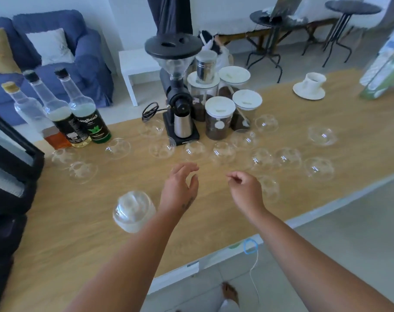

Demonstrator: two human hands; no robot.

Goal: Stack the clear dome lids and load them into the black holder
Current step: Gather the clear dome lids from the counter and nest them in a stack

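1. the left hand [180,188] hovers above the wooden table [78,233], fingers loosely spread and gripping nothing.
2. the right hand [245,190] hovers just beside it, apart from it, fingers loosely curled inward (nothing shows between them).
3. one clear dome lid [271,189] lies on the table just past the right hand.
4. a stack of dome lids [134,210] stands dome-up near the left forearm.
5. loose dome lids [194,150] lie scattered singly across the middle of the table, beyond both hands.
6. the black holder [13,167] sits at the table's left edge, well apart from the hands.
7. behind the lids stand a coffee grinder [180,109], lidded jars [219,118] and three syrup bottles [90,118].
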